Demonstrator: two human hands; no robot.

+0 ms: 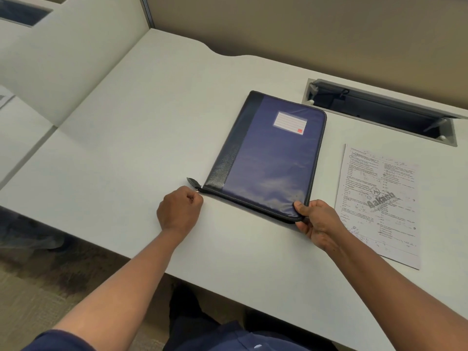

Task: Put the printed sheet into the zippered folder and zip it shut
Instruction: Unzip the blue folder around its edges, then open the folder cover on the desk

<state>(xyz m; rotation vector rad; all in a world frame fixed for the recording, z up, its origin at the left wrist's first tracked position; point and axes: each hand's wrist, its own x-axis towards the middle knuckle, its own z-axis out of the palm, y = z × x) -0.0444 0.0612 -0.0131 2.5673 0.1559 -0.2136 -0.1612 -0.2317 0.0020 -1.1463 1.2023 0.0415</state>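
Folder (268, 158) lies flat and closed on the desk (126, 148), label side up, with the sheet (379, 198) just beside it to the right, not yet inside. The left hand (179, 209) is clenched at the near left corner, pinching what looks like the zipper pull (196, 190), probably to run it along the edge. The right hand (317, 221) grasps the near right corner, thumb on top, likely bracing the folder so it does not slide under the tug. Opening appears to be the step in hand.
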